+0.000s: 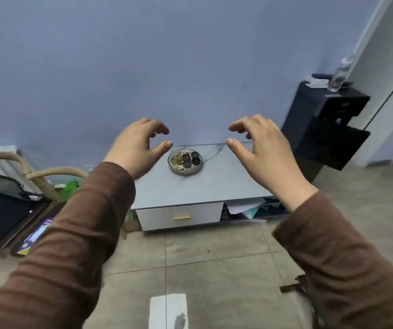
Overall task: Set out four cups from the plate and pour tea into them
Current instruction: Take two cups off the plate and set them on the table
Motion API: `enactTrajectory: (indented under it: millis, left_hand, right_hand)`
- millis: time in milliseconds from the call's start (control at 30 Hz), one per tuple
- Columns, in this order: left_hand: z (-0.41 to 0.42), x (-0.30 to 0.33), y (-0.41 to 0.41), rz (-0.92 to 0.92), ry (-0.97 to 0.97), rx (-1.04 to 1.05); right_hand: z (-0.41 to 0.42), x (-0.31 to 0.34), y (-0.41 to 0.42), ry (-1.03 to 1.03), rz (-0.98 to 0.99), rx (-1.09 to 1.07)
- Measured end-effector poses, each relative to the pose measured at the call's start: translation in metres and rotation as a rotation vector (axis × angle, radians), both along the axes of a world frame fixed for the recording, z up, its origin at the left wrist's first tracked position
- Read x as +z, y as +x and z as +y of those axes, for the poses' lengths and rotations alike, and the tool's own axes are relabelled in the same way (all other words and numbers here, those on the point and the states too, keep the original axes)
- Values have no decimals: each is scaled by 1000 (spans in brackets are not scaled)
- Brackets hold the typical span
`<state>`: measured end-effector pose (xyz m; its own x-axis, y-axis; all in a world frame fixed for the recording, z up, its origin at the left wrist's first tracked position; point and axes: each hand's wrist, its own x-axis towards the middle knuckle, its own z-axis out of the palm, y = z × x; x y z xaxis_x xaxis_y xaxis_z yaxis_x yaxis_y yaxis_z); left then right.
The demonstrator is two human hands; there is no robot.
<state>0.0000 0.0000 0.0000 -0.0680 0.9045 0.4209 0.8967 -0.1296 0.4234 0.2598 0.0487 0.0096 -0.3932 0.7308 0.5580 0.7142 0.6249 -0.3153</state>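
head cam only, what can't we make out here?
- Cups on the plate: too small to tell empty or full.
- Glass teapot: small, blurred; tea level unreadable.
- Table left end: hidden behind the left hand.
- Open shelf under the table: contents blurred.

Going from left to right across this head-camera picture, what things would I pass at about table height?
Black bag → wooden chair → left hand → plate of cups on the table → right hand → black cabinet.

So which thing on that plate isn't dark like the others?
The clear glass teapot at the plate's left edge; the four cups beside it are dark.
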Motion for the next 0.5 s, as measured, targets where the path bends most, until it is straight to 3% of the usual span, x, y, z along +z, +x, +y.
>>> enactTrajectory:
  millis: [500]
  left_hand:
    - [126,-149,5,-63,-405,94]
  right_hand:
    - [131,-153,-1,-387,-145,-4]
